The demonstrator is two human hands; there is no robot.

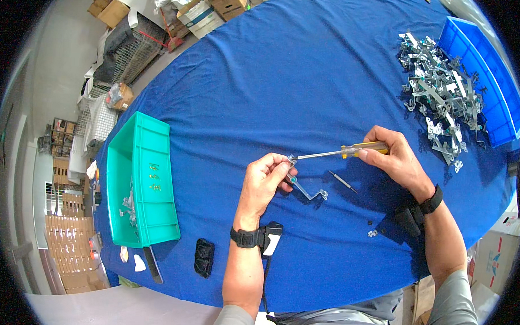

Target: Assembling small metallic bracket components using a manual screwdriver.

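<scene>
Pinched between the thumb and fingers of my left hand (260, 184) is a small bent metal bracket (306, 190). Its angled free end points right, just above the cloth. My right hand (396, 158) is closed around the yellow and clear handle of a screwdriver (322, 154). The shaft runs left, and its tip meets the top of the bracket at my left fingertips; the exact contact point is too small to make out. Below the shaft, a thin pen-like metal tool (343, 181) lies on the blue cloth (262, 94).
At far right, a pile of metal brackets (443, 94) lies beside a tipped blue bin (486, 79). A green bin (155, 204) with a few metal parts stands at left. Near it are a black phone-like object (204, 257) and small loose pieces (373, 233) further right.
</scene>
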